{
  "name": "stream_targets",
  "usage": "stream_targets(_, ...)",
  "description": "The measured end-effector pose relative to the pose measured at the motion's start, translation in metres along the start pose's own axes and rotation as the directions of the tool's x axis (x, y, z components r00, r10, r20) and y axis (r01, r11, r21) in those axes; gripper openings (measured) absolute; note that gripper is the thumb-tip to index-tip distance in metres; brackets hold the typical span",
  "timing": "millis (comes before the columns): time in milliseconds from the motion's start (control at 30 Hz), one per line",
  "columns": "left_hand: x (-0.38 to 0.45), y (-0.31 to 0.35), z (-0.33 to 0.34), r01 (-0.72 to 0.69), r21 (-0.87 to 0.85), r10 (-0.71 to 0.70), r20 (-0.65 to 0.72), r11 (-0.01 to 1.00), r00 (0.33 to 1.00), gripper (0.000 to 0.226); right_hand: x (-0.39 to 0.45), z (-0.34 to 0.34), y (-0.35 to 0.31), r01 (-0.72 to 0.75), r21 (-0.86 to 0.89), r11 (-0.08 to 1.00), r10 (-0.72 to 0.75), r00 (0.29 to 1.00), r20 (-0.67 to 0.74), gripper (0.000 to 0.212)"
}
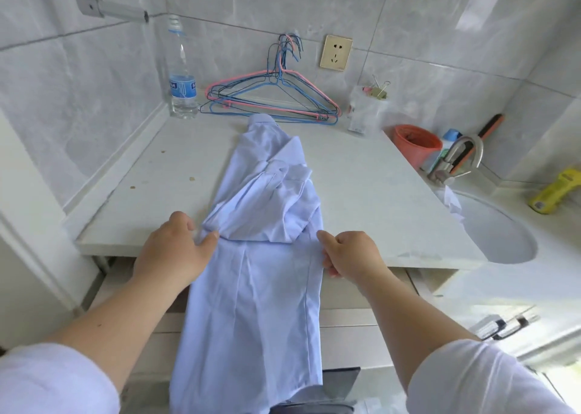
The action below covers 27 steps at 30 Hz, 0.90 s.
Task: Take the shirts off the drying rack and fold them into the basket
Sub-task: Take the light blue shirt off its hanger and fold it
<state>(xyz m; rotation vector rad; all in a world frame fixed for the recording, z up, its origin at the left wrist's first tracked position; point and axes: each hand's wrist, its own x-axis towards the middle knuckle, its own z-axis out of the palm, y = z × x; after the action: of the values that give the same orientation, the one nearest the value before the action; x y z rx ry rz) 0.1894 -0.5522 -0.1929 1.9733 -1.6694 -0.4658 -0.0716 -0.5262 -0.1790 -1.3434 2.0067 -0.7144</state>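
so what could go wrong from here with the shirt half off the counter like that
1. Much of the shirt hangs over the counter edge; if the left hand or right hand lets go, it may slide off and the folded-in sleeves come undone.
2. The collar lies close to the wire hangers; pushing the shirt forward could snag one.

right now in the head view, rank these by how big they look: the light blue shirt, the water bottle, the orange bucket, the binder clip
1. light blue shirt, though it lies nearest the camera
2. water bottle
3. orange bucket, partly hidden, so its rank against the bottle is unsure
4. binder clip
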Motion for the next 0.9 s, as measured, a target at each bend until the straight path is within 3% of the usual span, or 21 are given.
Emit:
stream_targets(100, -0.022, -0.008, -0.003, 0.078, 0.047, -0.08, 0.052, 0.996, 0.995, 0.046, -0.009, 0.01, 0.015, -0.141, -0.003, 0.99, 0.14, 0.986, 0.09, 0.053)
stream_targets(167, -0.032, -0.014, 0.002, 0.099, -0.009, -0.097, 0.138, 0.995, 0.986, 0.044, -0.017, 0.021, 0.025, -0.201, 0.172, 0.964, 0.167, 0.967, 0.195, 0.046)
stream_targets(233, -0.039, -0.021, 0.009, 0.193, -0.258, -0.116, 0.287, 0.947, 0.951, 0.037, -0.026, 0.031, 0.033, -0.266, 0.429, 0.863, 0.137, 0.941, 0.308, 0.038)
stream_targets(300, -0.044, -0.025, 0.015, 0.32, -0.473, -0.091, 0.444, 0.821, 0.891, 0.041, -0.033, 0.041, 0.037, -0.327, 0.581, 0.746, 0.084, 0.91, 0.405, 0.039)
stream_targets(367, -0.052, -0.028, 0.015, 0.39, -0.514, -0.048, 0.558, 0.765, 0.829, 0.03, -0.042, 0.048, 0.036, -0.347, 0.616, 0.707, 0.028, 0.885, 0.465, 0.04)
stream_targets(467, -0.062, -0.033, 0.006, 0.391, -0.431, -0.037, 0.633, 0.813, 0.773, 0.025, -0.057, 0.043, 0.033, -0.328, 0.575, 0.749, -0.018, 0.858, 0.513, 0.043)
stream_targets(633, -0.071, -0.022, -0.037, 0.374, -0.47, 0.067, 0.688, 0.8, 0.722, 0.046, -0.071, 0.01, 0.032, -0.305, 0.607, 0.733, -0.138, 0.808, 0.573, 0.055)
stream_targets(733, -0.061, 0.0, -0.053, 0.416, -0.66, 0.109, 0.602, 0.626, 0.791, 0.059, -0.073, -0.011, 0.007, -0.276, 0.762, 0.586, -0.18, 0.872, 0.455, 0.065)
stream_targets(833, -0.038, 0.026, -0.064, 0.497, -0.798, 0.053, 0.544, 0.342, 0.837, 0.041, -0.06, -0.023, -0.021, -0.244, 0.879, 0.409, -0.062, 0.954, 0.294, 0.077)
stream_targets(900, -0.019, 0.037, -0.067, 0.509, -0.816, 0.077, 0.546, 0.275, 0.834, 0.033, -0.05, -0.026, -0.041, -0.22, 0.926, 0.305, -0.028, 0.97, 0.24, 0.066)
